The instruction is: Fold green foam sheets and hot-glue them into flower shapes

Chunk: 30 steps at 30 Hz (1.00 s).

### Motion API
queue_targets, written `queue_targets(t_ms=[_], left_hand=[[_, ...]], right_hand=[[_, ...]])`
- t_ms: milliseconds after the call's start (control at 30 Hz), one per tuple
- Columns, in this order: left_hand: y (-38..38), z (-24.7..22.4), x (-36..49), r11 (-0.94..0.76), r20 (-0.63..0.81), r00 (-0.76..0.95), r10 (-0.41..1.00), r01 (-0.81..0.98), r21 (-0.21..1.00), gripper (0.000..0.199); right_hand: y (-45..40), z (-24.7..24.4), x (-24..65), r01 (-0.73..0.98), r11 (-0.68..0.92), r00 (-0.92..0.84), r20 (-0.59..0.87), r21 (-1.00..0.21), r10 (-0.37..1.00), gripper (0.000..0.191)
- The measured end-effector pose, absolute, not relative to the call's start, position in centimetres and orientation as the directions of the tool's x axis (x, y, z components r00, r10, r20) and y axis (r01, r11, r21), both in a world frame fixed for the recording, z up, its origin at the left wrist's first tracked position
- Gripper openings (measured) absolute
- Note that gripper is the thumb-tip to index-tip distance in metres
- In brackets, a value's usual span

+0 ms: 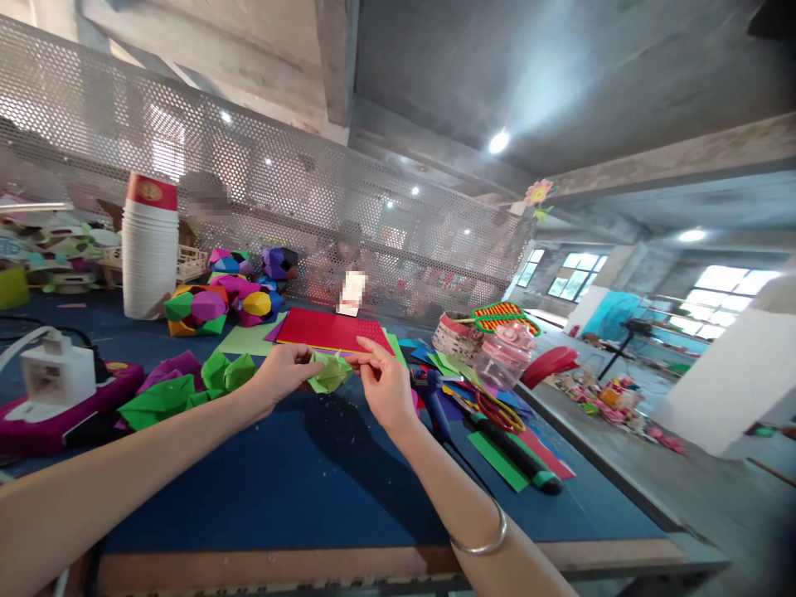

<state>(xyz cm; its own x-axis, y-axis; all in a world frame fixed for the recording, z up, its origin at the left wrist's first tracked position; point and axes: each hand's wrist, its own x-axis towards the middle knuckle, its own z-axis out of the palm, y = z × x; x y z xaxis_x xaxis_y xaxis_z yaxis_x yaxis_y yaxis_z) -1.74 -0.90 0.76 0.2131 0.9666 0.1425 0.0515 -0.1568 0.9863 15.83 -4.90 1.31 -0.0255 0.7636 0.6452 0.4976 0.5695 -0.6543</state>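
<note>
A light green folded paper piece is held up between both hands over the blue tabletop. My left hand pinches its left side with thumb and fingers. On its right side, the fingertips of my right hand grip a point of the paper. Behind the hands lies a stack of red paper sheets, with green sheets partly under it. Darker green folded pieces and purple ones rest to the left of my left hand. A blue glue gun sits just right of my right wrist.
Colourful paper balls and stacked paper cups stand at the back left. A magenta power strip holds a white plug. At right are a clear bottle, a basket, scissors and a black-green-handled tool. A perforated screen stands behind.
</note>
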Motion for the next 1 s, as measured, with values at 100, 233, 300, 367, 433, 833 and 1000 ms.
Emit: queue_targets(t_ms=[100,233,300,367,433,833,1000], left_hand=[[-0.7,0.6,-1.8,-0.172,0.153,0.214,0.965,0.074,0.982,0.027],[-0.6,0.5,-1.9,-0.191,0.169,0.221,0.961,0.084,0.978,0.025],[-0.6,0.4,-1.9,-0.196,0.173,0.23,0.958,0.083,0.977,0.024],[-0.6,0.3,-2.0,-0.193,0.169,0.246,0.954,0.076,0.978,0.023],[-0.6,0.3,-2.1,-0.188,0.166,0.258,0.952,0.063,0.98,0.022],[-2.1,1.7,-1.6,-0.183,0.159,0.245,0.956,0.077,0.98,0.021],[-1.6,1.0,-1.6,-0.196,0.17,0.279,0.945,0.066,0.978,0.016]], right_hand=[[-5.4,1.7,15.9,0.6,0.483,-0.01,0.598,-0.638,0.802,0.033],[-5.7,2.1,16.0,0.698,0.492,-0.032,0.663,-0.521,0.748,0.031],[-5.9,2.4,16.0,0.679,0.543,-0.038,0.716,-0.493,0.697,0.036],[-6.7,2.9,15.9,0.66,0.538,-0.023,0.702,-0.524,0.712,0.032],[-8.2,3.6,16.0,0.65,0.506,-0.008,0.66,-0.567,0.751,0.025],[-11.9,0.8,29.5,0.878,0.103,0.264,0.653,-0.467,0.709,0.049],[-8.8,-0.2,28.8,0.922,0.074,0.12,0.464,-0.379,0.878,0.042]])
